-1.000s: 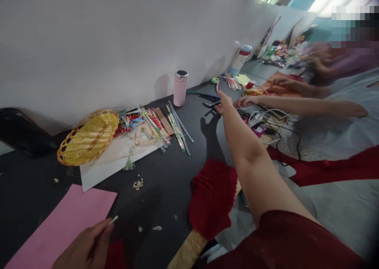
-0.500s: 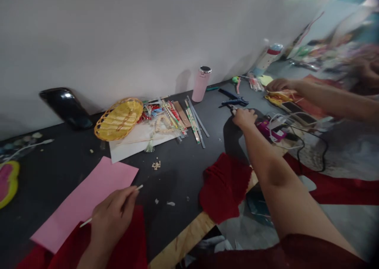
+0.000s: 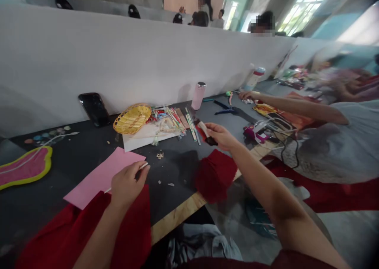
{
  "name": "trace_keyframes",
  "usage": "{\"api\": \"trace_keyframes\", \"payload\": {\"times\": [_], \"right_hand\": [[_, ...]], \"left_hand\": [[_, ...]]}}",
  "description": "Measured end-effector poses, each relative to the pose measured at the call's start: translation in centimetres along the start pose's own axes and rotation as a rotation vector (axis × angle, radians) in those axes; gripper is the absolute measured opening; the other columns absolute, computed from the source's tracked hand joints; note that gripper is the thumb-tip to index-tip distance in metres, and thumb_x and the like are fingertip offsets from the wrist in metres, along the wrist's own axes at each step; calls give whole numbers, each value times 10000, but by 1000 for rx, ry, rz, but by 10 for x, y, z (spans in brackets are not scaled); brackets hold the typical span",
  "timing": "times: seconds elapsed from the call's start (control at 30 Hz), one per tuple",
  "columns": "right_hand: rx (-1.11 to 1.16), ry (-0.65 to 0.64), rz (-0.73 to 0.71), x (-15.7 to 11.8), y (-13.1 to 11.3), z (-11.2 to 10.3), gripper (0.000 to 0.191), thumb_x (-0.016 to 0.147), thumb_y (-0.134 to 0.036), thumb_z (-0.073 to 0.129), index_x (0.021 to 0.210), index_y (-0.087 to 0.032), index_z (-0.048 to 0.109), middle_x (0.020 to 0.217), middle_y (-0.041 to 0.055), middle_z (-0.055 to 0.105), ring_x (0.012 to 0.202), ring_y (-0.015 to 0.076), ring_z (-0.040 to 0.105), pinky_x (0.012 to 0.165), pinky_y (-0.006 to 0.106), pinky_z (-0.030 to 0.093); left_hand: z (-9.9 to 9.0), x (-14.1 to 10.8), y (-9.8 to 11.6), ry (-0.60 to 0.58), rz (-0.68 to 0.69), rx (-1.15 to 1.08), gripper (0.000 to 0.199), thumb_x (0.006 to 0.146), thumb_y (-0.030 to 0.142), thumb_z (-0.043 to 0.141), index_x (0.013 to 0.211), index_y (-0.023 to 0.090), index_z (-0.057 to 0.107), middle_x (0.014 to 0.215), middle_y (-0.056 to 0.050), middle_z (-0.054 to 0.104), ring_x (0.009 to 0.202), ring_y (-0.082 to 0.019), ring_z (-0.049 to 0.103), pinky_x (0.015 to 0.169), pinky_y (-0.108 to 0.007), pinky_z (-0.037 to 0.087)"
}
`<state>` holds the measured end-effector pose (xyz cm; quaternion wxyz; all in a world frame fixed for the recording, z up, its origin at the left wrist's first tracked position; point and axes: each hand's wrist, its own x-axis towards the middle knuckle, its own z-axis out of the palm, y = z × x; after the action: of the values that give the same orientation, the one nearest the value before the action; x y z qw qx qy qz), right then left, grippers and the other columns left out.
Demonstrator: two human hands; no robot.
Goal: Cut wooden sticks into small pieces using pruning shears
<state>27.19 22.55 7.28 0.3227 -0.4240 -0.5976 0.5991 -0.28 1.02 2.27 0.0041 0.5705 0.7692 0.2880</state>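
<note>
My left hand (image 3: 127, 182) pinches a thin white stick (image 3: 143, 166) above a pink sheet (image 3: 97, 176) and red cloth (image 3: 130, 225). My right hand (image 3: 220, 136) is closed on a blurred tool with a pale middle and dark ends (image 3: 204, 131), held over the table between the packaged sticks and a crumpled red cloth (image 3: 214, 174). What kind of tool it is, I cannot make out. Small beige pieces (image 3: 160, 155) lie on the dark table near my left hand.
A yellow basket (image 3: 132, 119), packaged sticks (image 3: 192, 125), a pink bottle (image 3: 198, 96) and a phone (image 3: 94, 109) stand or lie along the wall. Blue-handled pliers (image 3: 226, 108) lie further right, near another person's arm (image 3: 290, 107) and a purple device with cables (image 3: 256, 135).
My right hand has come back from beside the pliers, now with the tool in it. My left hand still holds the stick. The view has tilted up, showing people beyond the wall.
</note>
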Motion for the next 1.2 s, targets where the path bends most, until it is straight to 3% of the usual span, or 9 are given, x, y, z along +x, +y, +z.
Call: {"api": "trace_keyframes", "payload": {"times": [0.2, 0.27, 0.37, 0.57, 0.7, 0.87, 1.07, 1.2], "right_hand": [[402, -516, -12, -25, 4, 107, 414, 713, -439, 737, 1028, -231, 569, 819, -3, 596, 672, 123, 559, 654, 310, 532], [488, -621, 0, -26, 11, 133, 417, 702, -435, 749, 1007, -210, 576, 853, 7, 599, 694, 121, 564, 673, 287, 519], [584, -706, 10, -23, 23, 156, 418, 705, -417, 754, 1015, -196, 579, 883, 10, 590, 712, 110, 560, 685, 252, 490], [554, -821, 42, -21, 45, 165, 479, 721, -479, 728, 1062, -186, 562, 835, 5, 580, 690, 100, 544, 657, 226, 441], [373, -819, -52, -21, 50, 162, 405, 752, -468, 701, 984, -159, 581, 810, 0, 558, 704, 95, 516, 663, 221, 447], [278, -821, -35, -13, 51, 150, 416, 773, -485, 660, 1039, -175, 579, 882, 2, 509, 808, 134, 542, 715, 292, 511], [413, -877, -38, -18, 50, 152, 536, 638, -381, 806, 1072, -210, 542, 967, -1, 532, 898, 122, 507, 835, 276, 434], [480, -969, 53, -32, 57, 165, 570, 575, -323, 841, 1018, -220, 498, 885, -34, 529, 777, 94, 503, 734, 233, 419]], "left_hand": [[-17, 11, 27, -28, -13, -117, 391, 897, 453, 423, 1136, 234, 642, 1006, -41, 727, 834, -180, 668, 703, -242, 445], [-23, 12, 32, -38, -51, -151, 420, 907, 460, 398, 1158, 213, 626, 1007, -54, 724, 831, -185, 668, 699, -247, 448], [-27, 10, 30, 15, -162, -206, 437, 893, 476, 421, 1162, 191, 616, 955, -58, 729, 783, -180, 667, 685, -249, 454], [-16, 4, 24, 29, -252, -280, 352, 831, 469, 521, 984, 179, 649, 703, 5, 678, 561, -121, 578, 572, -210, 428], [-14, 0, 29, -14, -265, -269, 331, 828, 457, 523, 978, 182, 629, 696, 6, 663, 562, -124, 567, 564, -212, 419], [-19, 1, 22, -67, -266, -280, 333, 836, 441, 510, 1003, 178, 627, 677, 12, 640, 580, -129, 558, 574, -217, 417], [-25, 2, 17, -48, -314, -465, 284, 826, 395, 536, 949, 159, 637, 731, 1, 650, 633, -132, 555, 606, -214, 437], [-25, 0, 21, -67, -310, -541, 261, 817, 373, 550, 937, 157, 636, 748, 0, 659, 656, -135, 563, 625, -213, 448]]}}
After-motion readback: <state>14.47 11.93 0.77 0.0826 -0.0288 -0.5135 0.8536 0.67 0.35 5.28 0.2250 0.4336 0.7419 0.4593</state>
